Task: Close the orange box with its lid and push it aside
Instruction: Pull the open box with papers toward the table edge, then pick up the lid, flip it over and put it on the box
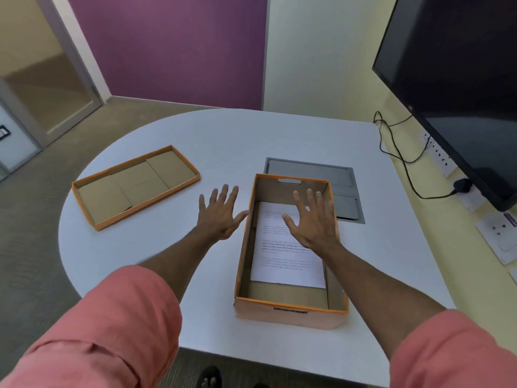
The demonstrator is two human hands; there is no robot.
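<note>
The orange box (291, 313) stands open on the white table, slightly right of centre, with a printed sheet of paper (285, 264) lying flat inside. Its orange lid (95, 204) lies upside down to the left, brown inside facing up, apart from the box. My left hand (219, 215) hovers with fingers spread just left of the box's left wall, holding nothing. My right hand (314, 219) is spread over the box's far half, above the paper, also holding nothing.
A grey cable hatch (344, 175) is set into the table (173, 256) just behind the box. A black monitor (458, 79) stands at the right, with a black cable (402, 161) and wall sockets (500, 233) beside it. The table's rounded edge curves along the left.
</note>
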